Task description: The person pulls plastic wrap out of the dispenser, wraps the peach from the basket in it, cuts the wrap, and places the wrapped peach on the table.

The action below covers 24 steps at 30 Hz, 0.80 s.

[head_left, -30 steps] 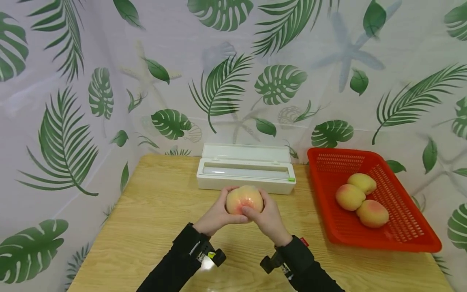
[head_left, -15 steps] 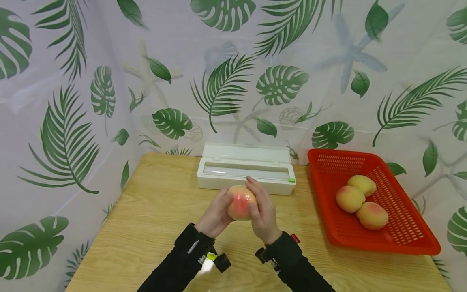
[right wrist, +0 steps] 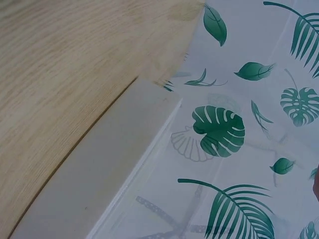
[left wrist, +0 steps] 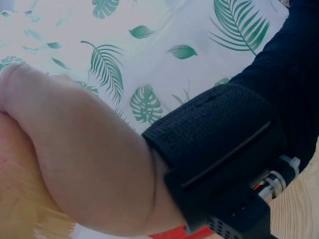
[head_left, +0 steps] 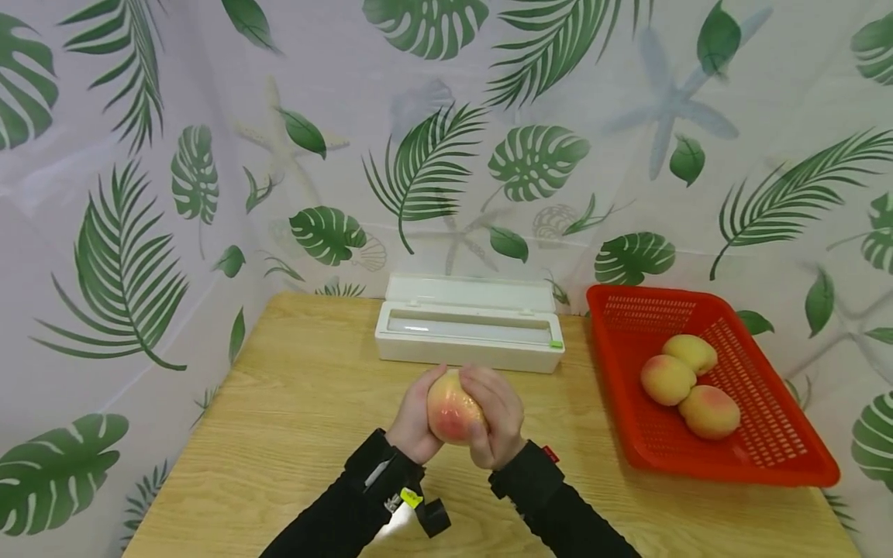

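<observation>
Both hands hold one yellow-and-red peach [head_left: 452, 411] over the middle of the table. A glossy clear film, wrinkled in the left wrist view, covers its skin. My left hand [head_left: 412, 425] grips it from the left, the palm against its side. On the other side, my right hand [head_left: 501, 415] curls its fingers over the top right, the thumb low on the front. At the left wrist view's edge, part of the peach [left wrist: 22, 194] shows beside the left hand [left wrist: 94, 159]. The right wrist view barely catches any hand. Behind the hands stands a white cling film dispenser [head_left: 469, 354], its lid raised.
At the right, a red plastic basket [head_left: 628, 434] holds three bare peaches, one of them a front peach [head_left: 709, 411]. A leaf-printed curtain [head_left: 446, 232] hangs behind and left of the wooden table [head_left: 293, 403].
The hands have brought the peach slightly nearer and turned it. The right hand's fingers lifted off the far side half a second ago and now wrap over its top right.
</observation>
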### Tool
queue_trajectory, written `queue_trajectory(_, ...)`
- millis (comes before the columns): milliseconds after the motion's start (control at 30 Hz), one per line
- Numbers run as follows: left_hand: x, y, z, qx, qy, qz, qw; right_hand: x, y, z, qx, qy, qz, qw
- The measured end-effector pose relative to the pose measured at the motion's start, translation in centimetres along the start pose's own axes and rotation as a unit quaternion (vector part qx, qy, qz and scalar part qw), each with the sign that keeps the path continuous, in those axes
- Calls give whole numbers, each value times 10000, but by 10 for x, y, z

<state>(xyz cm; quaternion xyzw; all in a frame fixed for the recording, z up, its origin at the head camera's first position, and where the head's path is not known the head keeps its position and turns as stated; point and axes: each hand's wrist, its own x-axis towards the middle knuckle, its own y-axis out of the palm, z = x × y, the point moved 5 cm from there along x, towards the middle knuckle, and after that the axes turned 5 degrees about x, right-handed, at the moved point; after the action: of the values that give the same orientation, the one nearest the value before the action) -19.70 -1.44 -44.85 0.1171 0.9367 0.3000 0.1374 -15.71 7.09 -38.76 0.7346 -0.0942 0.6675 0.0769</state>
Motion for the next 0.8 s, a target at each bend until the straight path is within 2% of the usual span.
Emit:
queue_trajectory(133,-1,-1,2,40,-20,-41,10000,5,0,4,39,-102,-150,9998)
queue_trajectory(267,-2,-4,5,37,-75,-163,9998,-9,-1,-1,165,11,-46,9999)
queue_trajectory(333,-1,-3,4,-40,-69,-99,9999,-17,-2,-9,346,407,111,9985)
queue_trajectory(400,0,0,2,-90,-33,194,9998,-26,-5,-22,587,1240,195,9904)
queue_trajectory(433,0,1,0,-131,5,359,9993,-29,-6,-29,738,1816,211,9804)
queue_trajectory(467,1,1,-2,-197,28,482,9986,-33,-7,-35,979,2467,199,9639)
queue_trajectory(500,1,1,-3,-281,62,596,9978,-36,-9,-41,1239,3136,139,9413)
queue_trajectory(567,3,0,-6,-435,160,668,9967,-43,-11,-49,1727,4260,-73,8881)
queue_trajectory(600,3,-1,-7,-529,192,619,9965,-45,-11,-50,1906,4642,-129,8649)
queue_trajectory(633,4,-2,-7,-618,211,540,9964,-46,-11,-49,1980,4879,-101,8501)
queue_trajectory(667,5,-3,-7,-706,220,473,9961,-46,-11,-49,2004,4974,-22,8441)
queue_trajectory(700,5,-3,-7,-774,247,416,9958,-45,-11,-47,1907,4905,135,8502)
queue_trajectory(733,6,-4,-7,-783,280,326,9960,-44,-11,-45,1744,4699,324,8647)
queue_trajectory(800,6,-4,-5,-679,315,183,9970,-40,-11,-41,1295,3976,679,9059)
